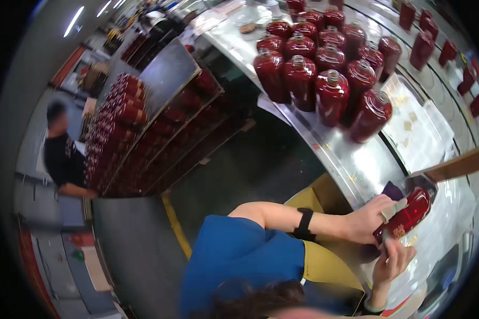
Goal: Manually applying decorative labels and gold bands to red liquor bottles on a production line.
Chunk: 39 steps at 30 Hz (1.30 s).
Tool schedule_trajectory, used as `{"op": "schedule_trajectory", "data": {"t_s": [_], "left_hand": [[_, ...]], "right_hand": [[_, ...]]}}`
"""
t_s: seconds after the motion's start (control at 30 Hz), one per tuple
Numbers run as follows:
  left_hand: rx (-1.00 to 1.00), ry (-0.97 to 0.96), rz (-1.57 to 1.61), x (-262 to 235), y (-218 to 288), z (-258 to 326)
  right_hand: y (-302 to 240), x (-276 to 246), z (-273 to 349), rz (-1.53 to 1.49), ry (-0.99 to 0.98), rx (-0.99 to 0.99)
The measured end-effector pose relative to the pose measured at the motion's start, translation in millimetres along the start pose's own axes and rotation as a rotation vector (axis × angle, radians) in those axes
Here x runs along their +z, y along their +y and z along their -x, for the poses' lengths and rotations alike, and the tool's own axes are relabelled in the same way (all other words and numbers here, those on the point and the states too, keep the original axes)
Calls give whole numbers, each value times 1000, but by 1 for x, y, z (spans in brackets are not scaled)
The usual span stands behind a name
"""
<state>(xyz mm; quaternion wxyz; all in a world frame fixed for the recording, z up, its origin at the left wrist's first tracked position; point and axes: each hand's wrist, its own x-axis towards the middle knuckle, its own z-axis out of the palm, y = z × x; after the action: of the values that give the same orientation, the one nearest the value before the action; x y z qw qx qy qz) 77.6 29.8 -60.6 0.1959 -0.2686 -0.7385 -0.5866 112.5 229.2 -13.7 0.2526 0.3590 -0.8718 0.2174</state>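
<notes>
A glossy dark-red bottle (416, 207) lies tilted over the workbench at the lower right. My left hand (368, 219) is closed round it, with pale wrapping on a finger. Gold decoration (399, 231) shows on the bottle's side. Beside that decoration, the fingertips of my right hand (393, 261) are pinched together at the glass. Whatever they hold, if anything, is too small to make out. Dark purple cloth (393, 190) shows just beyond my left hand.
Several red bottles (332, 98) stand close together on the metal bench (351, 170). More bottles (421, 50) stand along curved rails on the far right. A loaded bottle rack (162, 80) is at left, beside another person (61, 151). A wooden bar (452, 166) juts in near my bottle.
</notes>
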Motion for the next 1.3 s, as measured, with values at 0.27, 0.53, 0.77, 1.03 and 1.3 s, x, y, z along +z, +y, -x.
{"op": "schedule_trajectory", "data": {"t_s": [0.27,0.53,0.77,1.03,1.3], "left_hand": [[71,34,-60,-10,-3,10],[53,-92,-74,-8,-18,15],[-53,-83,29,-7,0,8],[60,-134,-132,-12,-10,10],[-53,-53,-2,-10,-7,8]], "right_hand": [[33,-3,-39,333,192,233],[26,8,-20,-104,72,403],[19,2,1,-128,-62,-118],[58,0,-18,246,137,196],[51,9,-49,51,245,453]]}}
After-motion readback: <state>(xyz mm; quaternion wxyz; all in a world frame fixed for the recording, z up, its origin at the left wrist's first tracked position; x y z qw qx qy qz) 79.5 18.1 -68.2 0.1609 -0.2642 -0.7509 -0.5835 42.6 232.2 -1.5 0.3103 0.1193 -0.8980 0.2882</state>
